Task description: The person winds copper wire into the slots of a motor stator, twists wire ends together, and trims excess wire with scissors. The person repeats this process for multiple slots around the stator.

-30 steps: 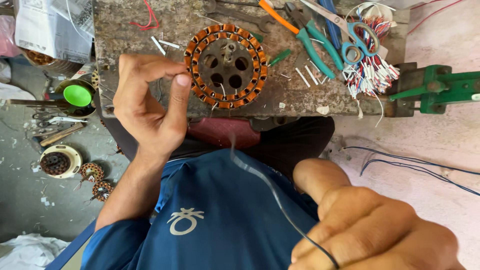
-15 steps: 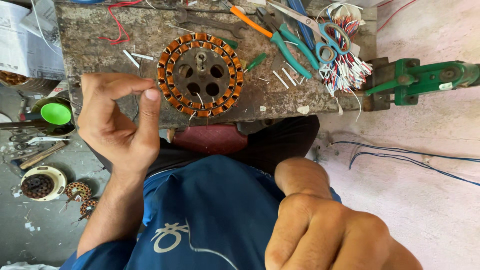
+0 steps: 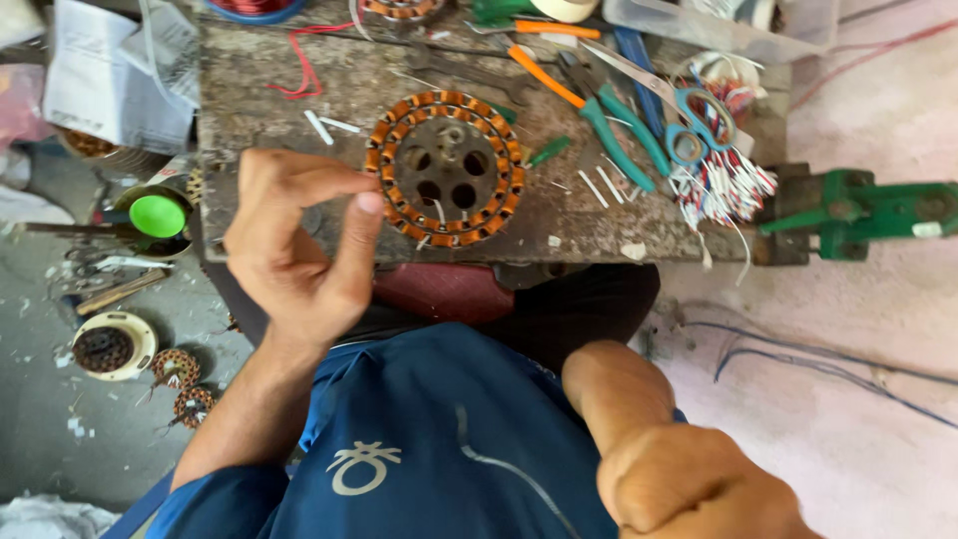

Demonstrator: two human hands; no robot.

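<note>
the round copper-wound motor stator lies on the worn wooden bench. at its eight o'clock the left hand has drawn nearer, fingers pinched together, seemingly on fine wire. the right hand, at five o'clock, has closed into a fist, pulling back.

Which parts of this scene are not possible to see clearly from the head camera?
- Right hand: clenched at the bottom edge, partly cut off; the fist hides whatever it grips.
- Left hand: thumb and finger close together; anything between them is too thin to see.
- Wound stator: wire ends too fine to trace.
- Red wire spool: cut by the top edge.
</note>
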